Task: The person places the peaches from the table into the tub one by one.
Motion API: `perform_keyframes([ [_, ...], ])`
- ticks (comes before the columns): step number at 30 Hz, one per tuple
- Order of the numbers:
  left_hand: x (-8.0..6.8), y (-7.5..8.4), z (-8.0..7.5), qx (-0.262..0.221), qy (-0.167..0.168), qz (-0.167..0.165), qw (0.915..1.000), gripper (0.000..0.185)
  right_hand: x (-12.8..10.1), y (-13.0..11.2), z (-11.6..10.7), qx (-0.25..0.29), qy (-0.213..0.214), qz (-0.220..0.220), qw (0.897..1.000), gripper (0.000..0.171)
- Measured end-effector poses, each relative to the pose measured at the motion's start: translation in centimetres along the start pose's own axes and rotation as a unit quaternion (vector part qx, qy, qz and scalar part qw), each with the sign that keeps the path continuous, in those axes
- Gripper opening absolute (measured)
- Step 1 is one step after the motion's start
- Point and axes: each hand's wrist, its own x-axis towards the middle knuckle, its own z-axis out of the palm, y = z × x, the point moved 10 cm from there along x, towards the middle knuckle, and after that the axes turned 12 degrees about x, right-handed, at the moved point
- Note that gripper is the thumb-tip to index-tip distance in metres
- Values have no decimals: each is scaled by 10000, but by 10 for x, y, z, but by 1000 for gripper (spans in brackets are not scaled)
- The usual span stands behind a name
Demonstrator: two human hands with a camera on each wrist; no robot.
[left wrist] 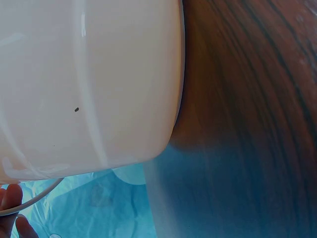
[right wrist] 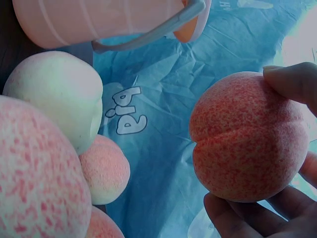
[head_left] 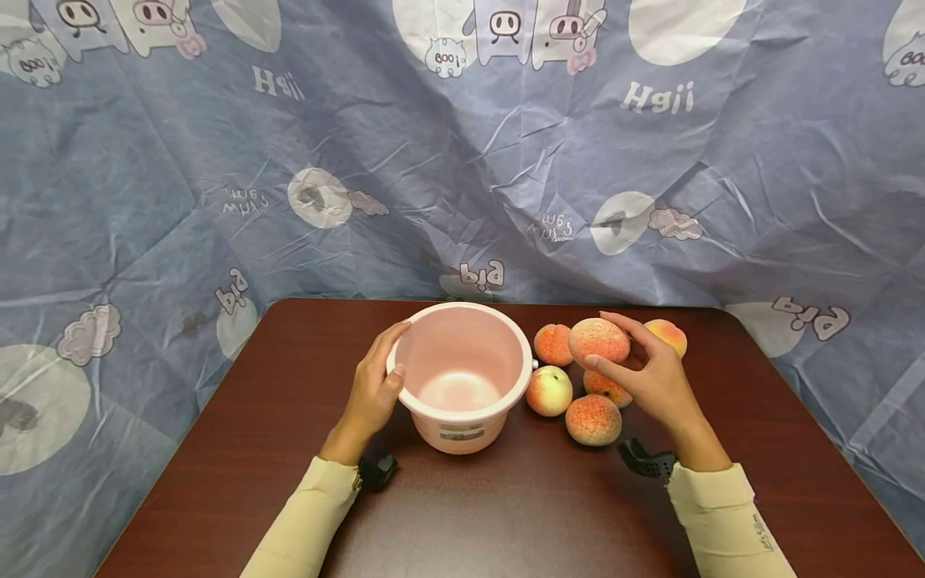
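Note:
A pink plastic bucket (head_left: 462,433) stands upright on the table, its inside showing bare. My left hand (head_left: 374,387) grips the bucket's left rim, with the thumb over the edge. In the left wrist view the bucket wall (left wrist: 89,89) fills much of the picture, and a few fingers (left wrist: 12,196) show at the lower left by the handle (left wrist: 42,196). My right hand (head_left: 661,377) holds a red-speckled peach (head_left: 598,341) between thumb and fingers, raised above the other peaches. The right wrist view shows this peach (right wrist: 247,139) apart from the rest.
Right of the bucket lie several more peaches: a pale one (head_left: 549,391), a speckled one (head_left: 593,421), a reddish one (head_left: 553,345), one partly covered (head_left: 609,390) and one behind the right hand (head_left: 668,335). A blue printed cloth (head_left: 462,160) hangs around the dark wooden table (head_left: 491,514).

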Motion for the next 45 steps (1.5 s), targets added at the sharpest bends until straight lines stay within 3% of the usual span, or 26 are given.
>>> perform_keyframes([
  [19,-3,-1,1,-11,-13,-45,10000,61,5,-15,20,318,-83,-155,9993,61],
  [32,-3,-1,1,-2,-71,-58,10000,62,14,2,25,578,-31,-494,9971,65],
  [45,0,1,0,35,-26,-32,10000,62,11,-31,42,542,-126,-503,9972,63],
])
